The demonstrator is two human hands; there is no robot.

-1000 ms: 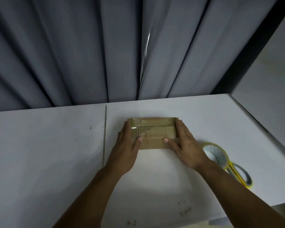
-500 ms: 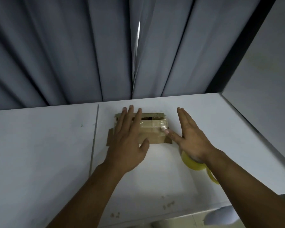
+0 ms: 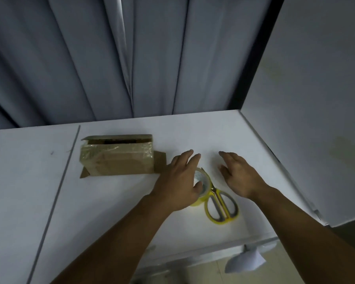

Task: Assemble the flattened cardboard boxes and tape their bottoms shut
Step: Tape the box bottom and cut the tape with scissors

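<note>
Box status: cardboard box [image 3: 117, 158] sits on the desk [image 3: 131, 222], far-left of both hands, long axis left-right. Clear tape wraps the face toward the camera and both ends. One loose flap sticks out at its right end, another at the lower-left corner. Looks like the taping on this one is done, though that's my read, not confirmed.

Hands:
- left hand [image 3: 178, 179]: fingers straight and spread, palm down, holding nothing. It's right over the tape roll [image 3: 203, 184], with the thumb at the roll's hole. Can't tell from this angle whether it touches the roll or hovers just above.
- right hand [image 3: 240, 177]: fingers loose and apart, palm down, nothing in it, over bare desk to the right of the roll.

Key relation: the roll lies under the left hand and the box is off to that hand's left, so the left hand is nearer to both. The right flap of the box is just beside the left hand's knuckles.

In the way: yellow-handled scissors [image 3: 221, 206] lie against the roll's near-right side, blades pointing under it, between the two wrists. Lifting the roll could drag them.

Around: grey curtain [image 3: 152, 58] behind the desk and a white panel [image 3: 316, 99] closing off the right side. No flattened boxes in view.
</note>
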